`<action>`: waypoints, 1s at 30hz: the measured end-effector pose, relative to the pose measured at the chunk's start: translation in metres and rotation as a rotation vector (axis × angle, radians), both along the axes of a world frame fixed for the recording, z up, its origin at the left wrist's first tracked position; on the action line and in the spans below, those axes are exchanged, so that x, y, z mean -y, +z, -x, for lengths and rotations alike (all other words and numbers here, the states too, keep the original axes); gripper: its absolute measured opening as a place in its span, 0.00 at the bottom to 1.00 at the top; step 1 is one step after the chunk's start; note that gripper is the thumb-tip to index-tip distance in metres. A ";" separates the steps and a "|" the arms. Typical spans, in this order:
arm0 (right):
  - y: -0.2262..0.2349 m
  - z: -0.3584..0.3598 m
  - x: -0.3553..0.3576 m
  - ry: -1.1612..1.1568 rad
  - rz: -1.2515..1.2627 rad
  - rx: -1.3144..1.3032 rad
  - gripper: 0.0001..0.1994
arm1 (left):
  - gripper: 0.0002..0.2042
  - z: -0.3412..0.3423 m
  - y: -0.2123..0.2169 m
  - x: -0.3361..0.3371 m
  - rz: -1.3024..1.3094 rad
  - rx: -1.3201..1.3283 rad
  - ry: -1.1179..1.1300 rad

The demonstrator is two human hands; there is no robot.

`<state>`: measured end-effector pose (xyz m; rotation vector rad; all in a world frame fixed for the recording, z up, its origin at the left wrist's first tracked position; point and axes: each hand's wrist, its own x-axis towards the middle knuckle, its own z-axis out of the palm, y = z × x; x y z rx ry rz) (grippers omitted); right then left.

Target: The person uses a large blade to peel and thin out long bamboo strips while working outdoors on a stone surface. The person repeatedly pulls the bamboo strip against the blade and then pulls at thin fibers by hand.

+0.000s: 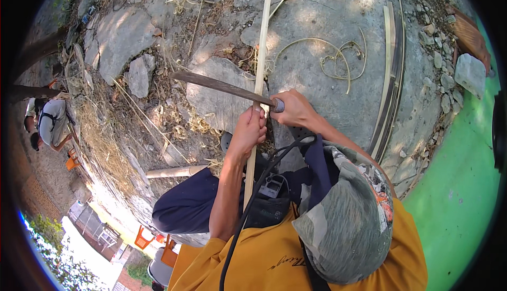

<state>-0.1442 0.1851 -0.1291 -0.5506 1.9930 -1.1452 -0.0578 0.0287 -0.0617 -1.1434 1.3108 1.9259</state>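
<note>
My right hand (294, 109) is closed round the handle of a long, dark-bladed knife (216, 85). The blade points left and lies across a long, pale strip that looks like bamboo (262, 37). Just below the blade, my left hand (249, 130) is closed in a fist round that strip. The strip runs from the far edge of the view down between my legs, its near end by my lap. Both hands are close together, and the exact contact of edge and strip is hard to make out.
Long dark and pale strips (390, 80) lie in a bundle at right. A thin curled shaving (346, 64) rests on cracked concrete. Left are loose stones (141, 74) and a pole (177, 172). A black cable (251, 196) crosses my front. Another person (50, 119) bends far left.
</note>
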 end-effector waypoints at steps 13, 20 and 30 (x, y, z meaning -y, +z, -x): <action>0.001 -0.001 -0.002 -0.032 -0.030 -0.018 0.13 | 0.14 0.000 0.010 -0.001 -0.027 0.003 -0.022; -0.017 0.031 0.006 -0.166 -0.092 0.007 0.12 | 0.13 -0.010 0.017 0.002 -0.132 0.019 0.012; -0.036 0.042 0.004 -0.159 -0.113 -0.024 0.13 | 0.14 -0.020 0.019 -0.008 -0.033 0.032 -0.037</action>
